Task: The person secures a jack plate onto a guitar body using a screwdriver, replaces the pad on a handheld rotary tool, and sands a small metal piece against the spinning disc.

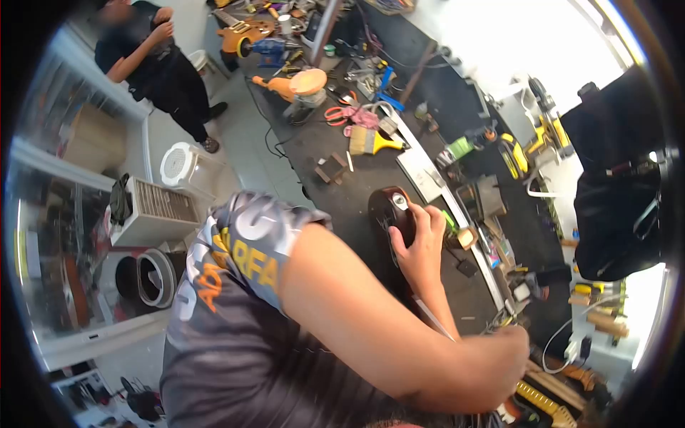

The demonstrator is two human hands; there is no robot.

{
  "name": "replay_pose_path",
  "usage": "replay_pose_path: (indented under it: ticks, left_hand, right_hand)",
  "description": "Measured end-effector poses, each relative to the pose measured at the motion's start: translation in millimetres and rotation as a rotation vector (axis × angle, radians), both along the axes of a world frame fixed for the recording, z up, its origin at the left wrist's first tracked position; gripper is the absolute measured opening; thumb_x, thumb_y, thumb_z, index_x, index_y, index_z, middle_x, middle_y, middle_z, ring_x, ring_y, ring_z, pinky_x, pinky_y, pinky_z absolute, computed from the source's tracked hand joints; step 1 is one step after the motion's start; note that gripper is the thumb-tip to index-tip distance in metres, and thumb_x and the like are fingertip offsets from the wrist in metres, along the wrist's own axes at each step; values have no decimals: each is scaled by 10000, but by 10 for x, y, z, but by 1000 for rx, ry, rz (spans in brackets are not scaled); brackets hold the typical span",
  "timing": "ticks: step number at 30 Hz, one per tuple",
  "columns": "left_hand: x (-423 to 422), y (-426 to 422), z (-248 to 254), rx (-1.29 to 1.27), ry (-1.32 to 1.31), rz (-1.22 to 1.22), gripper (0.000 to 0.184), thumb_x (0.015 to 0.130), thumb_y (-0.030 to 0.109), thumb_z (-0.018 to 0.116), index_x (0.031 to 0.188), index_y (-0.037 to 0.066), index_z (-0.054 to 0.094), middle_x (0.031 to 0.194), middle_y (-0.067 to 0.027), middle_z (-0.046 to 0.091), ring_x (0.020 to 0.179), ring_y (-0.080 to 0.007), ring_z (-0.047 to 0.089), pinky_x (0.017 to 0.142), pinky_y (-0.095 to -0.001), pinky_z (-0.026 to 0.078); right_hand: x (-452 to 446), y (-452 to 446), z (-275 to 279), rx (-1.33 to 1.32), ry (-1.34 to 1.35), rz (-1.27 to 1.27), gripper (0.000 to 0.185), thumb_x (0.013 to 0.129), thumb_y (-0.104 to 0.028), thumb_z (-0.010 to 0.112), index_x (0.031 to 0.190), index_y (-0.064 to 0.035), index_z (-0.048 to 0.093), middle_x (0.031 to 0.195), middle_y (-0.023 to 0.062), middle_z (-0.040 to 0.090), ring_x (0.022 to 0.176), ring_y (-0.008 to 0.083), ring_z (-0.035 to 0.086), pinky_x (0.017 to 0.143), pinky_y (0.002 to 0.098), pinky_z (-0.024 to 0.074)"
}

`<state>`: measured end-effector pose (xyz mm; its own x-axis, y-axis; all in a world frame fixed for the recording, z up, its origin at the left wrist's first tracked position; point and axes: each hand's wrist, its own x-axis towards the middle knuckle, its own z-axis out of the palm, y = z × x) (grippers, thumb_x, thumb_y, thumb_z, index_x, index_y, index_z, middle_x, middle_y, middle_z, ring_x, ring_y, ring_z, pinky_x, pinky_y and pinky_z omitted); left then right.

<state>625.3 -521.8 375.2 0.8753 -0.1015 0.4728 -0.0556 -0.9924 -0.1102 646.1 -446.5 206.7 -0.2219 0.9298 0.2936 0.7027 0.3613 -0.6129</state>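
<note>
The step in hand looks like steadying or feeling over a dark, glossy piece (383,214), which is by the near edge of the counter (346,207), at about eleven o'clock from the right hand (421,248). That hand's grip is part-spread: the thumb stands well away from the fingers, its tip against the piece, while the index fingertip lies by a silver disc (399,201) on the upper end. The grip seems to rest there lightly rather than clamp. The left hand (508,349), at four o'clock, is a blur past the arm crossing the view, so I cannot tell how its grip is set or whether it holds anything.

In my judgement, the next move calls for the right fingertips to keep light, square contact near the disc, and for the left arm to clear the forearm beneath it. A yellow-handled brush (374,142) lies at eleven o'clock, beyond the piece, and small brown blocks (332,169) at ten, both well apart from the fingers.
</note>
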Motion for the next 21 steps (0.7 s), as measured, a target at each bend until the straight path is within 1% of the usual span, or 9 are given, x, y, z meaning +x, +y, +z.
replay_pose_path:
  ticks: [2,3,4,6,8,10,13,19,21]
  left_hand:
    - [-1035,407,522,-359,192,6,196,929,238,739,912,92,610,725,-7,604,681,-186,610,628,-399,447]
    - [-1401,581,479,-541,-37,25,195,908,231,757,962,75,654,813,-48,668,787,-254,673,711,-454,523]
    - [-1636,651,174,-614,-128,98,202,843,160,741,1019,70,701,886,-93,696,842,-323,692,765,-478,556]
    - [-2201,815,107,-918,-23,251,313,748,46,675,1054,56,740,956,-146,714,905,-399,706,795,-511,591]
    - [-2597,941,-417,-1234,-83,468,227,807,18,625,1023,14,693,978,-149,724,901,-348,725,789,-486,583]
    - [-2869,1045,-936,-1263,24,794,158,968,54,609,1091,22,702,1029,-159,757,984,-354,761,874,-463,598]
    - [-3027,1167,-1746,-1190,53,888,157,1050,142,650,1158,49,716,1077,-178,785,1045,-386,774,899,-493,603]
    - [-2647,1510,-2055,-1314,195,518,246,1090,262,687,1234,66,728,1154,-190,811,1087,-434,776,939,-535,605]
    - [-2565,1560,-2144,-1209,216,437,243,1077,263,702,1221,71,734,1152,-183,807,1076,-431,774,924,-541,606]
  right_hand:
    - [-17,28,-175,27,15,-55,689,886,-169,914,1499,-83,611,1388,201,545,1317,429,544,1154,549,475]
    - [-47,6,-241,32,41,-79,680,898,-175,904,1503,-86,607,1387,200,542,1317,427,541,1161,548,471]
    - [-111,-52,-153,-17,59,-133,657,922,-191,885,1509,-94,605,1382,196,540,1308,422,539,1170,551,457]
    - [-53,-10,-164,22,-36,-79,624,942,-197,860,1499,-74,605,1380,209,539,1306,428,536,1170,551,449]
    - [-100,-17,-122,49,-81,-98,604,948,-202,849,1482,-54,610,1381,222,540,1307,434,536,1163,550,451]
    - [-150,-27,-131,72,-115,-138,599,949,-203,847,1481,-56,613,1377,222,542,1305,434,538,1163,555,449]
    - [-248,-64,-134,84,-161,-197,613,946,-205,852,1496,-75,617,1390,201,551,1312,422,542,1161,557,441]
    - [-553,-136,-114,81,-290,-375,734,899,-285,926,1544,-139,608,1406,143,562,1322,388,551,1149,545,425]
    - [-622,-182,-180,73,-324,-453,778,873,-303,951,1553,-154,603,1403,135,563,1326,383,551,1147,545,421]
